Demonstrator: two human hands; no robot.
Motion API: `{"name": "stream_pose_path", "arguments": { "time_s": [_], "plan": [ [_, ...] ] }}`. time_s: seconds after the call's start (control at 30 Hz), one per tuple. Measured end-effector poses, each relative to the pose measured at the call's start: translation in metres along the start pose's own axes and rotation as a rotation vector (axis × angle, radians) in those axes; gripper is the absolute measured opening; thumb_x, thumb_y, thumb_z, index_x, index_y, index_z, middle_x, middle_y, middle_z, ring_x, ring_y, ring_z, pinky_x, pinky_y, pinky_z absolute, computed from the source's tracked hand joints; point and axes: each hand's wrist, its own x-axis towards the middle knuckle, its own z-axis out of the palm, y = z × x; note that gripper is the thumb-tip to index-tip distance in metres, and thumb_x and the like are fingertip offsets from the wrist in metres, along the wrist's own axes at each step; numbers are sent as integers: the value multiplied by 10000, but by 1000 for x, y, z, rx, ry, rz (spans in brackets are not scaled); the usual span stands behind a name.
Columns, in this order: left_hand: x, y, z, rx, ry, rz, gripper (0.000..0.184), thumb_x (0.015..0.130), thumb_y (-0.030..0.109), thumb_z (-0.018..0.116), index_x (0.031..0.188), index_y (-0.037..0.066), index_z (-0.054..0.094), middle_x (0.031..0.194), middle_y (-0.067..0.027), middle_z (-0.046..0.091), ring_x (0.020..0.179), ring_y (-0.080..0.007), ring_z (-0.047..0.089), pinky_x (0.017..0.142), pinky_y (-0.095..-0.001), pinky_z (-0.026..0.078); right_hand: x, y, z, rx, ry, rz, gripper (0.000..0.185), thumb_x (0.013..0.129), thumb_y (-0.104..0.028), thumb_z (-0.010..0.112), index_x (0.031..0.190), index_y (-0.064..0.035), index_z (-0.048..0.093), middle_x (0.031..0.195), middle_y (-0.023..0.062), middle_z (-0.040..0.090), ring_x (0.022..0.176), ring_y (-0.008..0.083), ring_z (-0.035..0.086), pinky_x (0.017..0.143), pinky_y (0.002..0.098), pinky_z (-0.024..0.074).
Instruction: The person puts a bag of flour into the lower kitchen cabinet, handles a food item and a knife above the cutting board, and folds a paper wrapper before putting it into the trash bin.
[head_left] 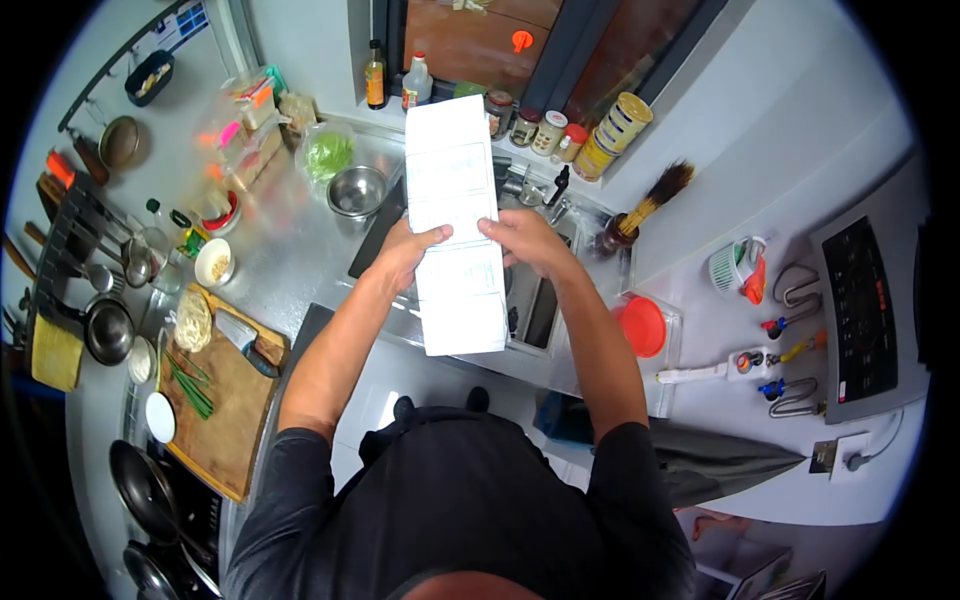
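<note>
In the head view, a long white strip of paper (461,290), with faint printing and crosswise lines, is held up in front of my body over the sink. My left hand (405,250) grips its left edge with the thumb on the front face. Opposite it, my right hand (525,240) pinches the right edge, thumb also on top. The fingers behind the paper are mostly hidden. Behind the strip, the sink (540,315) is partly covered. A steel bowl (357,191) stands on the counter left of the paper.
On the left, a wooden cutting board (228,415) holds a knife (245,340) and green onions (190,385). A white bowl (214,262) stands above it. Bottles and jars (549,132) line the windowsill. A red basin (641,326) sits right of the sink; a water heater (868,305) hangs beyond.
</note>
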Motion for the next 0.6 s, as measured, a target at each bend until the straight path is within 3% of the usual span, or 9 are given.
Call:
{"name": "stream_pose_path", "arguments": {
  "time_s": [0.17,0.23,0.33,0.43,0.6],
  "plan": [
    [1,5,5,176,48,-4,558,814,143,711,1271,-56,462,1191,-180,588,1067,-285,602,916,-368,503,9,14,-3,-66,10,-27,307,877,-184,627,1091,36,619,948,120,673,785,164,656,621,283,537],
    [3,4,-3,155,-12,-26,517,865,200,661,1275,-45,463,1193,-163,589,1063,-257,605,909,-357,505,18,28,-5,205,-61,-49,307,876,-142,620,1125,36,599,1015,117,662,818,163,656,644,290,541],
    [4,7,-16,27,-32,-127,503,911,256,601,1296,-27,444,1194,-149,590,1058,-220,608,919,-351,505,17,32,-5,277,-94,-25,329,881,-99,593,1177,41,564,1086,123,639,888,172,647,725,299,539],
    [-1,7,-23,116,-55,-165,506,937,279,559,1327,-4,408,1190,-137,594,1059,-195,608,933,-348,505,17,35,-1,390,-128,-70,350,886,-74,570,1211,54,535,1123,139,621,963,194,630,818,314,519],
    [-6,4,-31,56,-162,-92,518,931,243,575,1347,5,376,1216,-142,574,1092,-221,593,936,-348,510,17,38,4,469,-176,-28,362,890,-73,561,1214,83,519,1151,157,610,1004,225,621,862,329,504]
  ]
}}
